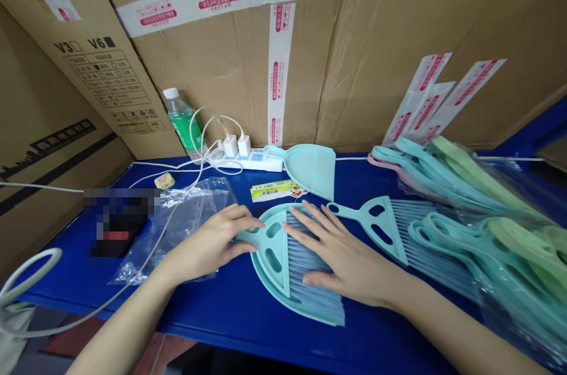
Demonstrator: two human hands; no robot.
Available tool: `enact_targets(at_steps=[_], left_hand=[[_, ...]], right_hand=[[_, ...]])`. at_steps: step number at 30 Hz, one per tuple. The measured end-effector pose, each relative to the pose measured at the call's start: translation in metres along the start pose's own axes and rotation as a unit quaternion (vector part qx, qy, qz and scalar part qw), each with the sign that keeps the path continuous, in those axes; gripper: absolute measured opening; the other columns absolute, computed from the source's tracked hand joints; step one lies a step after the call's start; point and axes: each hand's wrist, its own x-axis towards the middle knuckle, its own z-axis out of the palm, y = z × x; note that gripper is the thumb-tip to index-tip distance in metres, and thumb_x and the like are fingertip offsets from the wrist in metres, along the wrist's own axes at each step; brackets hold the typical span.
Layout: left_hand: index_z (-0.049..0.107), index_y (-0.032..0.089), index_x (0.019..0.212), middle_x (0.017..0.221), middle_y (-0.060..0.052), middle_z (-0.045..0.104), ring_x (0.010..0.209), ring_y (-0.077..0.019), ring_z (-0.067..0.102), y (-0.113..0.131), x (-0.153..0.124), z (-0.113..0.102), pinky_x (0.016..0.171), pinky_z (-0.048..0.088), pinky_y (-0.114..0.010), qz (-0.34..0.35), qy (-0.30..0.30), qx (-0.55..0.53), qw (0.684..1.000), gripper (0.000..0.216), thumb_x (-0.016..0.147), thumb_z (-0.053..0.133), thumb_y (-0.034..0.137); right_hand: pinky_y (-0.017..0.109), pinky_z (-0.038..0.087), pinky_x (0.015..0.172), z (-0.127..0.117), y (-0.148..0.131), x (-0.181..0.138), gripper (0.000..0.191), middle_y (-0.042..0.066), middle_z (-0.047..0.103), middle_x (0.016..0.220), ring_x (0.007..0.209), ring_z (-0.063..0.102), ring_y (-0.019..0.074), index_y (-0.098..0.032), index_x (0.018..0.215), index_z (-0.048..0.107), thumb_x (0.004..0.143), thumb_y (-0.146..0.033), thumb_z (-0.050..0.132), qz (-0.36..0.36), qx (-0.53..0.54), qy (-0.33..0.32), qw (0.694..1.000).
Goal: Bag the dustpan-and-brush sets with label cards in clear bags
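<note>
On the blue table lies a turquoise dustpan [259,268] with a small hand brush [275,257] resting in it, its grey-blue bristles pointing right. My left hand [221,239] is closed around the brush and dustpan handles at the left, fingers and thumb pinching them. Spread flat over the bristles is my right hand [339,254], with fingers apart. A second hand brush [376,224] lies to the right of my right hand. Another turquoise dustpan [314,168] sits behind, near the power strip.
Plastic-wrapped dustpans and brushes [500,263] pile up at the right. A white power strip [257,159] with cables and a green-labelled bottle [181,121] stand against large cardboard boxes [221,68]. A clear plastic bag [177,233] and colourful cards [277,190] lie on the blue table [212,310].
</note>
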Motion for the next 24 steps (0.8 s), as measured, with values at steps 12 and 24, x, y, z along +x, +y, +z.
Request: enact_targets(at_steps=[12,24], left_hand=[[0.064,0.018,0.102,0.095,-0.006,0.066,0.087,-0.0187,0.060,-0.023,0.000,-0.020,0.079,0.045,-0.030,-0.052,-0.104,-0.009,0.993,0.030,0.100,0.037,0.031],[0.064,0.017,0.105,0.092,-0.004,0.057,0.074,-0.0141,0.055,-0.040,-0.001,-0.013,0.056,0.049,-0.021,-0.126,-0.159,-0.236,0.950,0.043,0.095,0.042,0.053]], right_hand=[[0.065,0.009,0.112,-0.004,-0.004,0.002,0.075,0.007,0.012,0.161,0.143,-0.010,0.0344,-0.029,0.152,0.022,0.089,-0.066,0.042,0.030,0.022,-0.040,0.999],[0.067,0.007,0.111,-0.002,0.001,0.002,0.074,0.004,0.013,0.161,0.143,-0.012,0.0357,-0.032,0.151,0.021,0.089,-0.065,0.044,0.027,0.056,-0.044,0.997]])
